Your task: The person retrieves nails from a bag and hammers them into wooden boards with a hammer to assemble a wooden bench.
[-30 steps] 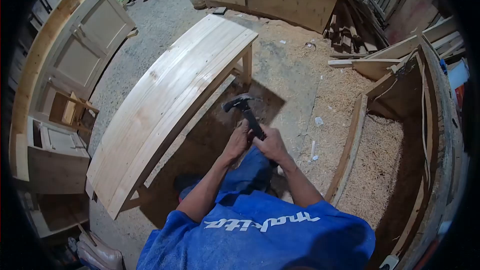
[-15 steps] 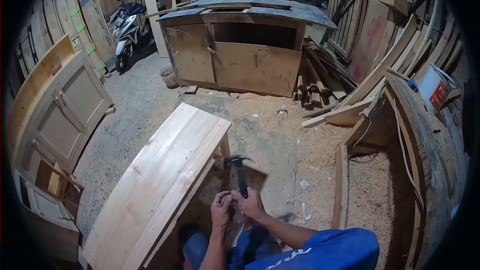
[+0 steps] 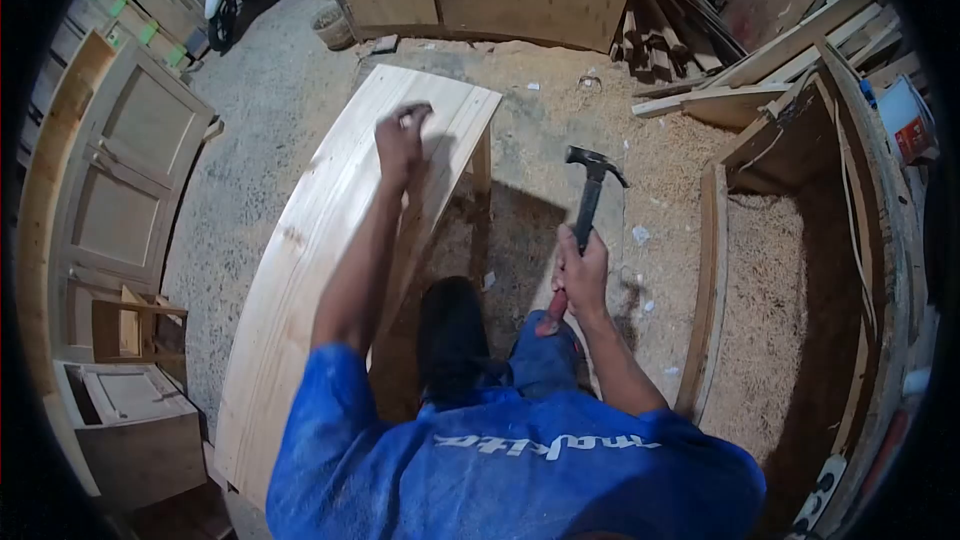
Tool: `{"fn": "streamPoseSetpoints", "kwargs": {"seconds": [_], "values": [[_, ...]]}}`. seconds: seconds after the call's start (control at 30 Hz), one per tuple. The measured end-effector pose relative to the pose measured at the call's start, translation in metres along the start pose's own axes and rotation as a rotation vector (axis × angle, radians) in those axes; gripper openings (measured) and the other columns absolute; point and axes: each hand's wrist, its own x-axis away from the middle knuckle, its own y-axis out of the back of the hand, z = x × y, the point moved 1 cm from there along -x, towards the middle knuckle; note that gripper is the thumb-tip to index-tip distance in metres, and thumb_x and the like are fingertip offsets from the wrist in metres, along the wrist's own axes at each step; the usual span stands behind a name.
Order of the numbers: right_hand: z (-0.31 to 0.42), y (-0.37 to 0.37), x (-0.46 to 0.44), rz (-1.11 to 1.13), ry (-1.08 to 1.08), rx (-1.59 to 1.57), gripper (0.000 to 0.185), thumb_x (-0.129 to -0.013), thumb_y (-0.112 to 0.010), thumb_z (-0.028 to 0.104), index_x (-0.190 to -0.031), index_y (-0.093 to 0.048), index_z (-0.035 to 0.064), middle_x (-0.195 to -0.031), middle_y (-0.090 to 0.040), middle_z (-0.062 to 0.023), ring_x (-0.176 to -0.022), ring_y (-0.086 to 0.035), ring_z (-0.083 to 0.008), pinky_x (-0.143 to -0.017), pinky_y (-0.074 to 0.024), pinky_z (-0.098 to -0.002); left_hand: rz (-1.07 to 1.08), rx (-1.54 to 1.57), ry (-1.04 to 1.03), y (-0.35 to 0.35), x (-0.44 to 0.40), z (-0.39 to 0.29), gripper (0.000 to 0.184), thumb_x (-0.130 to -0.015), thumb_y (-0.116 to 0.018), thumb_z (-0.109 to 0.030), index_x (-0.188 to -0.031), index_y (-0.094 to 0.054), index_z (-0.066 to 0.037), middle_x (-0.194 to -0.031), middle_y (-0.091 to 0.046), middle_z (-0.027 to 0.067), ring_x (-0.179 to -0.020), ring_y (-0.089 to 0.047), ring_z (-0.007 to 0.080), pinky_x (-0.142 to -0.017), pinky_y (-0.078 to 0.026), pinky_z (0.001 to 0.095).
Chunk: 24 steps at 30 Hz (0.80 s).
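right hand [image 3: 584, 270] grips hammer [image 3: 590, 198] (left hand [image 3: 401, 145] above bench [image 3: 285, 285]).

One camera, worn on the head, looks forward and down. It is close beside the bench [image 3: 285, 275], and its wide, round view shows floor [image 3: 245, 145] on both sides of the bench.

Left fingers [image 3: 417, 111] blurry, grip unclear.

Left hand [image 3: 400, 148] is over the table [image 3: 285, 295] near its far edge, hammer [image 3: 590, 202]'s in the right hand [image 3: 585, 272] off the right edge, cabinet doors [image 3: 118, 202] past the left, cupboard [image 3: 530, 0] beyond the far edge.
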Motion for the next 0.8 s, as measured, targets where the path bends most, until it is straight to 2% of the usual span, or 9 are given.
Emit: {"fn": "streamPoseSetpoints", "kwargs": {"seconds": [0.1, 0.17, 0.27, 0.4, 0.43, 0.5, 0.57, 0.63, 0.8], "values": [[-0.003, 0.008, 0.011, -0.043, 0.002, 0.157, 0.024, -0.103, -0.066, 0.027, -0.107, -0.057, 0.0056, -0.064, -0.049, 0.0028, -0.045, -0.046, -0.0060, -0.039, -0.0373, -0.0247, 0.048, -0.074, 0.057, -0.012, -0.068, 0.063, 0.025, -0.096, -0.072, -0.027, -0.108, -0.080, -0.006, -0.101, -0.080, 0.0114, -0.091, -0.076, 0.0200, -0.084, -0.056, 0.0323], [-0.005, 0.010, 0.012, -0.063, 0.000, 0.249, 0.023, -0.103, -0.067, 0.026, -0.107, -0.059, 0.0051, -0.064, -0.049, 0.0029, -0.046, -0.047, -0.0064, -0.040, -0.0379, -0.0254, 0.076, -0.018, 0.039, -0.032, -0.107, 0.118, 0.024, -0.093, -0.074, -0.037, -0.107, -0.082, -0.020, -0.098, -0.079, 0.0119, -0.089, -0.075, 0.0298, -0.080, -0.056, 0.0387], [-0.014, 0.013, 0.015, -0.097, -0.002, 0.555, 0.024, -0.100, -0.067, 0.026, -0.106, -0.065, 0.0027, -0.064, -0.054, -0.0002, -0.051, -0.052, -0.0105, -0.049, -0.0417, -0.0311, 0.164, -0.095, 0.004, -0.033, -0.119, 0.118, 0.027, -0.093, -0.074, -0.043, -0.109, -0.082, -0.022, -0.100, -0.078, 0.0101, -0.092, -0.074, 0.0308, -0.080, -0.056, 0.0391], [-0.008, -0.020, -0.006, -0.097, 0.007, 0.691, 0.028, -0.099, -0.068, 0.026, -0.110, -0.065, 0.0005, -0.065, -0.056, -0.0053, -0.059, -0.057, -0.0168, -0.058, -0.0459, -0.0356, 0.207, -0.165, 0.001, -0.023, -0.114, 0.101, 0.029, -0.092, -0.072, -0.047, -0.110, -0.081, -0.026, -0.102, -0.078, 0.0078, -0.094, -0.074, 0.0309, -0.081, -0.057, 0.0397], [-0.012, -0.027, -0.020, -0.107, -0.005, 0.695, 0.028, -0.099, -0.068, 0.026, -0.110, -0.065, 0.0005, -0.065, -0.056, -0.0053, -0.059, -0.057, -0.0168, -0.058, -0.0459, -0.0356, 0.221, -0.159, 0.006, -0.022, -0.113, 0.096, 0.029, -0.092, -0.072, -0.047, -0.110, -0.081, -0.026, -0.102, -0.078, 0.0078, -0.094, -0.074, 0.0309, -0.081, -0.057, 0.0397], [-0.022, -0.038, -0.050, -0.007, 0.228, 0.817, 0.025, -0.102, -0.064, 0.021, -0.118, -0.060, 0.0023, -0.066, -0.054, 0.0012, -0.050, -0.049, -0.0064, -0.044, -0.0384, -0.0258, 0.221, -0.212, 0.020, -0.018, -0.111, 0.088, 0.028, -0.092, -0.072, -0.047, -0.109, -0.081, -0.026, -0.102, -0.078, 0.0071, -0.094, -0.074, 0.0301, -0.081, -0.057, 0.0396], [0.018, -0.082, -0.066, -0.006, 0.143, 0.766, 0.034, -0.098, -0.066, 0.024, -0.123, -0.060, 0.0013, -0.071, -0.061, -0.0145, -0.062, -0.063, -0.0265, -0.061, -0.0482, -0.0413, 0.218, -0.189, 0.015, -0.020, -0.112, 0.091, 0.028, -0.092, -0.073, -0.046, -0.109, -0.081, -0.026, -0.102, -0.078, 0.0067, -0.093, -0.074, 0.0300, -0.081, -0.057, 0.0396], [0.038, -0.108, -0.091, 0.005, 0.348, 0.860, 0.039, -0.098, -0.063, 0.020, -0.132, -0.056, 0.0019, -0.073, -0.061, -0.0181, -0.065, -0.065, -0.0304, -0.062, -0.0490, -0.0435, 0.215, -0.170, 0.018, -0.020, -0.109, 0.092, 0.027, -0.091, -0.074, -0.045, -0.108, -0.081, -0.026, -0.102, -0.079, 0.0063, -0.093, -0.074, 0.0299, -0.081, -0.057, 0.0397], [0.099, -0.176, -0.131, 0.112, 0.599, 0.865, 0.055, -0.098, -0.058, 0.016, -0.149, -0.044, 0.0017, -0.075, -0.063, -0.0204, -0.067, -0.067, -0.0356, -0.065, -0.0498, -0.0452, 0.208, -0.163, 0.002, -0.016, -0.108, 0.084, 0.029, -0.089, -0.078, -0.041, -0.109, -0.081, -0.021, -0.102, -0.078, 0.0077, -0.092, -0.074, 0.0303, -0.079, -0.057, 0.0395]]}}
